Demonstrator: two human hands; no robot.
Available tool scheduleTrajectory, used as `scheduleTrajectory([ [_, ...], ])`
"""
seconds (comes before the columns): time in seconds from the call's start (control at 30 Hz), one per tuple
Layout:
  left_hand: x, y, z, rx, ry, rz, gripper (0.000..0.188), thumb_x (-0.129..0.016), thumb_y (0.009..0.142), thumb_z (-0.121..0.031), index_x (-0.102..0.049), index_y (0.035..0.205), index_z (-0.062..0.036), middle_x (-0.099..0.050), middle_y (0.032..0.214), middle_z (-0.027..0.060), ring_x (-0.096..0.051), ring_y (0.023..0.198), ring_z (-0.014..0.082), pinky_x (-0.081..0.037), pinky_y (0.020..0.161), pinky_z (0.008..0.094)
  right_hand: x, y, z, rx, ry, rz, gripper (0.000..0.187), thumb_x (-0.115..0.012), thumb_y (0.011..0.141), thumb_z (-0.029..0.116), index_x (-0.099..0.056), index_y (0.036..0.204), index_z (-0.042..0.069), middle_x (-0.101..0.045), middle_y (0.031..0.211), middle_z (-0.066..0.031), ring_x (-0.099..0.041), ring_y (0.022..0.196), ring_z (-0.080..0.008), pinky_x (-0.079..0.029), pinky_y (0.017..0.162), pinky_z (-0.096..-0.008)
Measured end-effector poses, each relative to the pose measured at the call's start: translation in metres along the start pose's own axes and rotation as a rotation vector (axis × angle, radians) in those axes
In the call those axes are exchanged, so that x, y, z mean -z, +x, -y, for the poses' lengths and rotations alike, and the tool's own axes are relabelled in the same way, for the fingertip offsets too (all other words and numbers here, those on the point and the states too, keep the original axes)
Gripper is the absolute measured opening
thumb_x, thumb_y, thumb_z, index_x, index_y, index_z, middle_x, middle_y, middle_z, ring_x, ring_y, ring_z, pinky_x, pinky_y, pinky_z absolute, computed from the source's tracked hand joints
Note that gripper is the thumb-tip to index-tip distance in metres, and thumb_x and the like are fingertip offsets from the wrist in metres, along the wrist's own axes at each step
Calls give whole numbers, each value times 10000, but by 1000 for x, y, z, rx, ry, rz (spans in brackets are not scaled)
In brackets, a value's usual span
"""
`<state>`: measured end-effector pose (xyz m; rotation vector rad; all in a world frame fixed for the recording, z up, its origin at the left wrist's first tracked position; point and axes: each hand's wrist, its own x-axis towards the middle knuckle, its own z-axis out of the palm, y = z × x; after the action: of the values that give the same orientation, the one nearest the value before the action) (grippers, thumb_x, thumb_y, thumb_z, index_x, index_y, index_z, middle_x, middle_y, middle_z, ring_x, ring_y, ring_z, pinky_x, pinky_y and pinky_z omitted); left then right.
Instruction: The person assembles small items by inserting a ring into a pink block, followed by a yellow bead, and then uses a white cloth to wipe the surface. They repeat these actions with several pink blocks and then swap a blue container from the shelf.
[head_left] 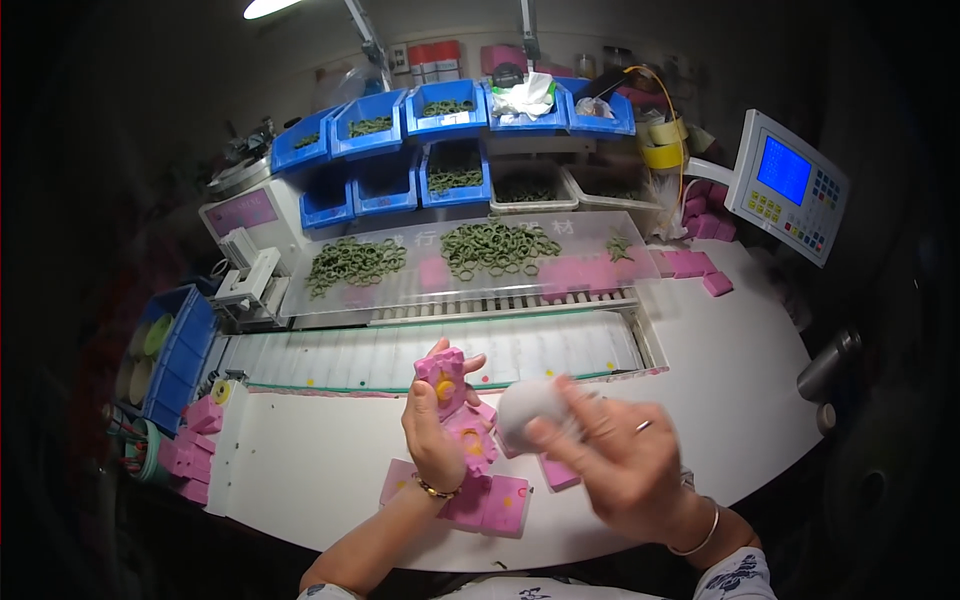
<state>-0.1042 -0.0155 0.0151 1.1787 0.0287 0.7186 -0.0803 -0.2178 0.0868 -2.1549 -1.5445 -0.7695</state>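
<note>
My left hand (430, 440) is wrapped round a pink two-part mould (470, 435), which is spread apart into an upper and a lower half. Each half shows a yellowish ring-like mark at its middle. Close to the mould's right side, my right hand (640, 465) grips a round white pouch (522, 412); both are smeared by motion, and I cannot make out what the pouch holds. Under my left wrist, flat pink blocks (504, 503) lie on the white table. Another pink block (560, 474) sits partly behind my right hand.
Beyond my hands runs a long pale tray (440, 350). Above it, a clear shelf (425, 290) carries heaps of green rings (498, 248). Blue bins (370, 125) stand in rows behind. A control panel with a blue screen (785, 170) is at right, a blue crate (180, 360) at left.
</note>
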Motion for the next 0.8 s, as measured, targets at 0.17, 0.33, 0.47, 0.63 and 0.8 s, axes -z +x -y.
scheduleTrajectory([
  [0.17, -13, 1, -10, -69, -10, 81, 537, -243, 1046, -420, -365, 1373, -12, -598, 1179, 200, -528, 704, 125, -496, 619, 262, -24, -15, 7, 50, 69, 197, 501, -577, 786, 136, -612, 1283, 193, -546, 1363, -159, -602, 808, -190, -444, 747, -316],
  [0.33, -3, 8, -11, 57, -200, -52, 417, -226, 1052, -381, -390, 1218, -36, -571, 1110, 204, -531, 623, 171, -523, 534, 327, -17, -24, -24, -116, -67, 232, 512, -623, 762, 106, -612, 1267, 193, -564, 1325, -170, -601, 840, -228, -433, 754, -358],
  [0.47, 3, 9, -5, 236, -326, -138, 505, -266, 1040, -456, -510, 1041, -14, -579, 940, 121, -556, 596, 184, -525, 498, 322, -27, -57, -65, -221, -235, 269, 518, -631, 745, 56, -618, 1249, 176, -554, 1328, -176, -598, 855, -246, -422, 776, -367],
  [0.63, -4, 5, 6, 479, -432, -67, 511, -301, 1026, -504, -511, 991, -40, -562, 858, 72, -569, 603, 180, -527, 500, 326, -27, -63, -73, -336, -347, 329, 572, -643, 705, -13, -581, 1259, 115, -531, 1319, -182, -594, 962, -296, -414, 852, -416],
  [0.8, -12, 3, 4, 606, -432, -93, 514, -327, 1012, -538, -503, 991, -56, -558, 858, 61, -574, 639, 170, -533, 514, 331, -45, -21, -15, -73, 354, -7, 363, -677, 703, 65, -627, 1063, 70, -597, 1134, -107, -612, 972, -268, -475, 842, -380],
])
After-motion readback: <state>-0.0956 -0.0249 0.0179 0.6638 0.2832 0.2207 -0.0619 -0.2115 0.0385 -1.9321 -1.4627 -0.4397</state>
